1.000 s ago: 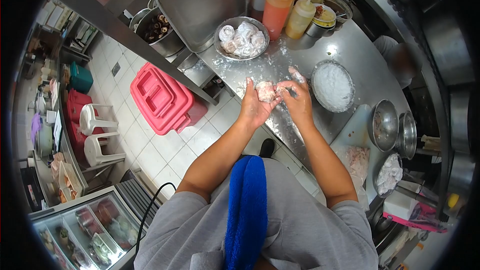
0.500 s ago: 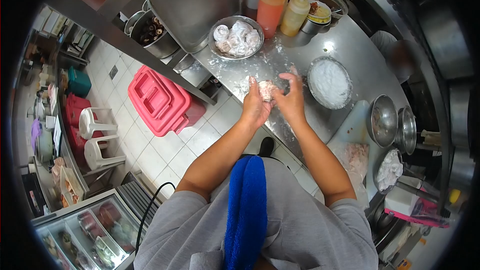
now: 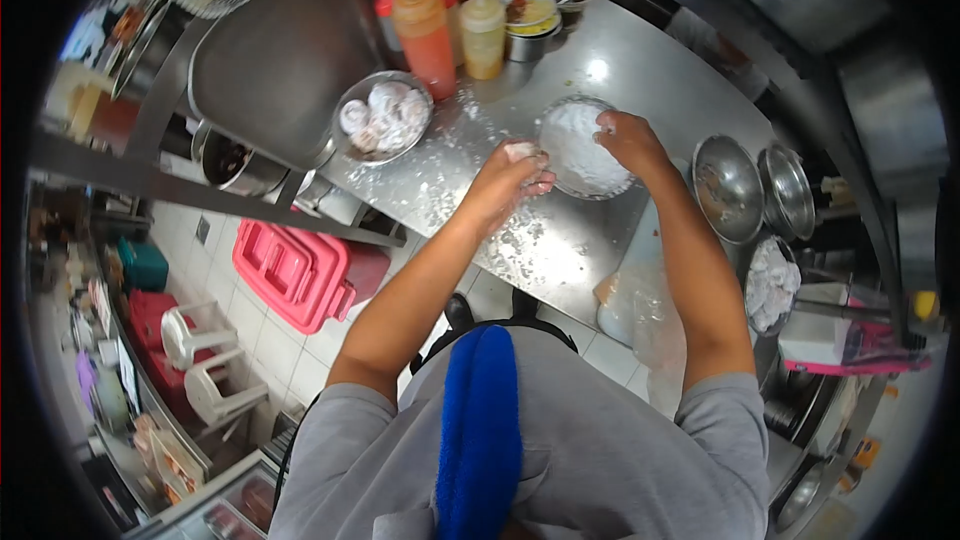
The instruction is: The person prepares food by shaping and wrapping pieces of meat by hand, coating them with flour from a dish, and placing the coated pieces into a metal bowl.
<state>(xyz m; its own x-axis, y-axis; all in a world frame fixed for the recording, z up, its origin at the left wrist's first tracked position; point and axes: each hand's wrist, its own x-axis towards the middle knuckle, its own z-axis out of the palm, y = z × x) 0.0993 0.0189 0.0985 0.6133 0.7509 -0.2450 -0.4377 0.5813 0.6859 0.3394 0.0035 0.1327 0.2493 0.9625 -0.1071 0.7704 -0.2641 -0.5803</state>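
My left hand (image 3: 508,180) is curled around a floured piece, partly hidden by the fingers, just left of the powder bowl. My right hand (image 3: 628,140) reaches over the right rim of that bowl, fingers bent down at the white powder (image 3: 580,145); whether they pinch anything is too small to tell. Several white-coated balls sit in a metal bowl (image 3: 345,145) at the back left. Powder is scattered over the steel table (image 3: 540,265).
Squeeze bottles (image 3: 425,40) and a small pot with toppings (image 3: 533,25) stand at the back. Two metal bowls (image 3: 727,190), a bowl of white-coated pieces (image 3: 771,285) and a plastic bag (image 3: 650,315) lie to the right. A pink bin (image 3: 290,275) is on the floor.
My hands have parted. My right hand has moved to the powder bowl, and my left has closed more around the floured piece. The camera view has shifted to the right.
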